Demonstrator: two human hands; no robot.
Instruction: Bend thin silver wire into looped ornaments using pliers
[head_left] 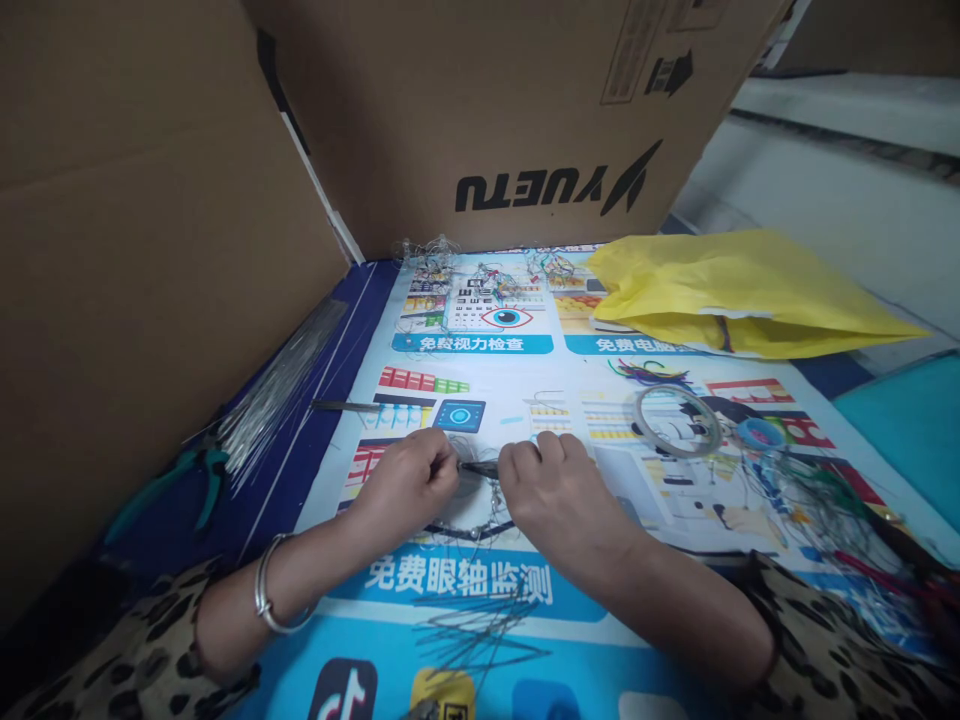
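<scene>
My left hand [411, 477] and my right hand [553, 487] meet over a printed poster [525, 400] that covers the table. Both are closed in a pinch, their fingertips nearly touching. Between them runs a thin dark rod or tool [478, 467], gripped from both sides. A thin wire loop with small beads [480, 525] hangs and curves below the hands. A silver bracelet sits on my left wrist. Loose dark wire pieces [480, 625] lie scattered just in front of my forearms.
A bundle of silver wires [281, 385] and teal-handled pliers [184, 485] lie at the left by a cardboard wall [135, 250]. A tape roll [679, 420], a yellow plastic bag [742, 290] and tangled beaded wires [817, 490] are at the right. A cardboard box [510, 110] stands behind.
</scene>
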